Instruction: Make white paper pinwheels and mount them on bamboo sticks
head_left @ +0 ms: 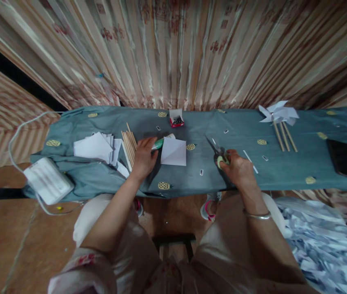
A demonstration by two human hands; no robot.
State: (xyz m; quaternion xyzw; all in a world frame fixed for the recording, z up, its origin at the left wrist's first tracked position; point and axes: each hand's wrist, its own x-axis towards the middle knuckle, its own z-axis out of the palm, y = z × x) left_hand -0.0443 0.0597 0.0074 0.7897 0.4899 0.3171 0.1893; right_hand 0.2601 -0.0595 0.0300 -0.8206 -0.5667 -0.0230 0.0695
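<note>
The left hand [144,157] lies knuckles up on the tabletop [283,171], which is covered by a blue-grey cloth with round yellow motifs, and its fingers are curled around the near end of a green and white glue tube [161,142] whose far end pokes out to the right. Just right of that hand, touching the tube's tip, lies a folded white paper square [173,152]. Just left of the hand, a bundle of thin wooden sticks [129,143] lies slanted, and beyond it is a loose stack of white paper sheets [95,147]. The right hand [237,167], with a metal bangle [257,215] on its wrist, is closed over the pale green handles of a pair of scissors [218,150] resting on the cloth, blades pointing away and to the left; I cannot tell whether the blades are parted. A thin white paper strip [250,160] lies just right of this hand. At the far edge, between the 2 hands, stands a small open red box [176,119]. Further right lie white paper pinwheels [279,112] on 3 wooden stems, and a dark phone [343,158] lies near the right end. A white adapter block [47,179] sits at the left end, and a heap of paper scraps [323,245] covers the floor at the lower right.
</note>
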